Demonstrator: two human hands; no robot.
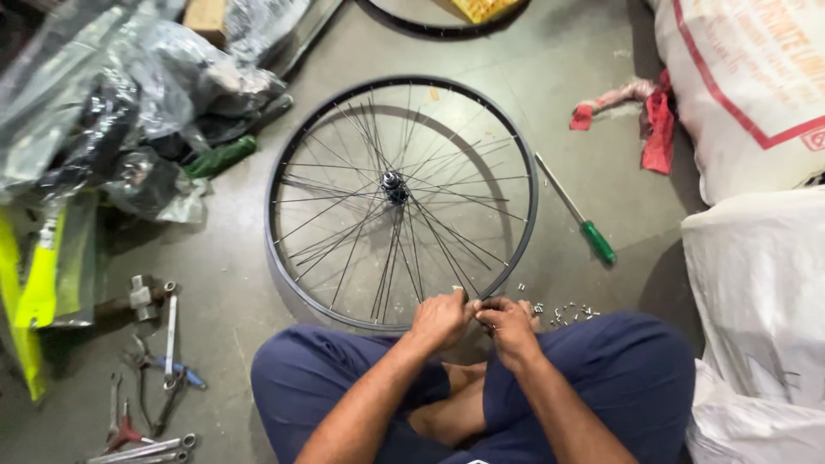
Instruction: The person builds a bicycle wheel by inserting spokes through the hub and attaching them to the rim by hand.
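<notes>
wheel (401, 203) mostly spoked, loose nipples (567, 313) left at 3 o'clock; rim (344, 316) at 6 o'clock pinched by left hand (441, 318), right hand (509, 325) clenched on a spoke end.

A black bicycle wheel rim (284, 150) lies flat on the grey floor (232, 283), directly in front of the seated person's crossed legs. Thin metal spokes (344, 245) fan loosely and unevenly from a small dark hub (394, 185) at its centre out to the rim. The near edge of the rim sits closest to the person's knees, where a few spokes meet it.
</notes>
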